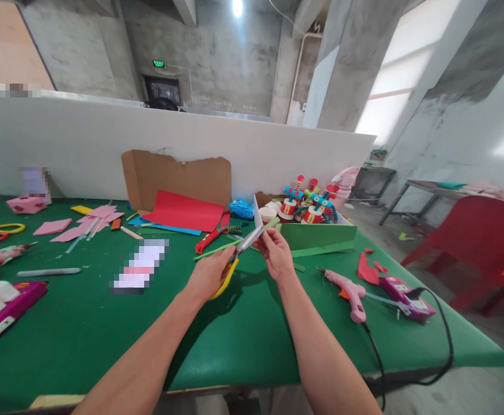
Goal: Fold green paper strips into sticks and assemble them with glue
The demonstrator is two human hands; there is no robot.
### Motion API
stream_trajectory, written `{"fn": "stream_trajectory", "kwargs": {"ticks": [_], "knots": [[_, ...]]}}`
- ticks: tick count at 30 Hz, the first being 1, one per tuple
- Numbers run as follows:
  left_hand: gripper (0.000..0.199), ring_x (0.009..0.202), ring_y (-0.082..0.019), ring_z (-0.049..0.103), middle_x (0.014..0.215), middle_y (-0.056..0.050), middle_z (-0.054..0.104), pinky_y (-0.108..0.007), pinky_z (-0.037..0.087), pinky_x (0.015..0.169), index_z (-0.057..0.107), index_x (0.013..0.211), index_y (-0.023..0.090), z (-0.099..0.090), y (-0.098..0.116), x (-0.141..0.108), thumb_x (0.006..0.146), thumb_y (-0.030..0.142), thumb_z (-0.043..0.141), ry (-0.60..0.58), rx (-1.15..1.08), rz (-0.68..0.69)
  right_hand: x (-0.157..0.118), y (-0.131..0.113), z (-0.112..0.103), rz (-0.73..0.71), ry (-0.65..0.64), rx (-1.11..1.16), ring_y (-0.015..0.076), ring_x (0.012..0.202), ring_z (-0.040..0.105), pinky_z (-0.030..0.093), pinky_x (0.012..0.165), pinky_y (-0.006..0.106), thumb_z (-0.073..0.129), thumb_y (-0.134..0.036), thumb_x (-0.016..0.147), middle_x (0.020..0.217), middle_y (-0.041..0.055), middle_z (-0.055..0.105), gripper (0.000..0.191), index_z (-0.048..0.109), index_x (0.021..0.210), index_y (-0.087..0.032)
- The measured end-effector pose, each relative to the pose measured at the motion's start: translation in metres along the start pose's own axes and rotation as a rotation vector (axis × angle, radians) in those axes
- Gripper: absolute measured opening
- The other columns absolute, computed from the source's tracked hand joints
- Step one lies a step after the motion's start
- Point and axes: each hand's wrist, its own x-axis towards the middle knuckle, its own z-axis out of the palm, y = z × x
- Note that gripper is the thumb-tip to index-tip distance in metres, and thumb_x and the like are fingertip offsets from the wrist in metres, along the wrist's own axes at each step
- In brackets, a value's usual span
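Observation:
My left hand (pixel 214 274) is closed round the yellow handles of a pair of scissors (pixel 249 239), whose blades point up and to the right. A thin green strip stretches out to the left of that hand. Between the fingers of my right hand (pixel 276 252) is a narrow green paper strip (pixel 271 223), right by the scissors' tips. Whether the blades have cut into the strip is too small to tell. Just beyond my left hand, a red-handled utility knife (pixel 207 242) lies on the green table (pixel 234 346).
A pink glue gun (pixel 350 294) and a purple power strip (pixel 408 300) with a cord lie at right. Behind my hands stands a white box (pixel 258 214) of colourful paper-cup figures, near red paper (pixel 186 211). Pink paper (pixel 90 222) lies left; a white partition (pixel 83 132) borders the back.

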Motion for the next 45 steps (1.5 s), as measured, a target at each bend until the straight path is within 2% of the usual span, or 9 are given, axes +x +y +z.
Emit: {"fn": "stream_trajectory", "kwargs": {"ticks": [4, 10, 33, 45], "knots": [[0.042, 0.088, -0.023, 0.065, 0.105, -0.010, 0.065, -0.029, 0.047, 0.070, 0.045, 0.126, 0.020, 0.0007, -0.0011, 0.0005, 0.085, 0.015, 0.040, -0.010, 0.001, -0.004, -0.0003, 0.0005, 0.0004, 0.020, -0.003, 0.017, 0.0092, 0.057, 0.062, 0.055, 0.061, 0.023, 0.084, -0.035, 0.056, 0.064, -0.0062, 0.065, 0.034, 0.057, 0.071, -0.020], [0.039, 0.082, -0.020, 0.065, 0.098, -0.007, 0.065, -0.026, 0.045, 0.067, 0.045, 0.123, 0.022, -0.0005, -0.0005, 0.0004, 0.085, 0.017, 0.041, -0.040, 0.025, -0.010, 0.0020, 0.0027, 0.0004, -0.027, 0.032, 0.004, 0.0096, 0.058, 0.061, 0.055, 0.061, 0.024, 0.083, -0.036, 0.056, 0.066, -0.0068, 0.064, 0.033, 0.058, 0.072, -0.020], [0.036, 0.081, -0.024, 0.066, 0.100, -0.009, 0.067, -0.027, 0.043, 0.062, 0.046, 0.119, 0.020, 0.0000, -0.0018, -0.0001, 0.084, 0.016, 0.040, -0.028, -0.001, 0.018, -0.0011, 0.0063, 0.0038, 0.012, 0.003, 0.052, 0.0076, 0.058, 0.061, 0.054, 0.058, 0.020, 0.086, -0.037, 0.050, 0.064, -0.0076, 0.064, 0.036, 0.060, 0.068, -0.020], [0.035, 0.077, -0.022, 0.065, 0.096, -0.008, 0.066, -0.026, 0.042, 0.062, 0.048, 0.118, 0.021, 0.0015, -0.0029, 0.0002, 0.083, 0.016, 0.042, -0.027, -0.013, 0.004, 0.0011, 0.0099, 0.0013, 0.020, -0.001, 0.070, 0.0083, 0.060, 0.062, 0.055, 0.060, 0.020, 0.084, -0.033, 0.055, 0.066, -0.0073, 0.065, 0.032, 0.060, 0.071, -0.020]]}}
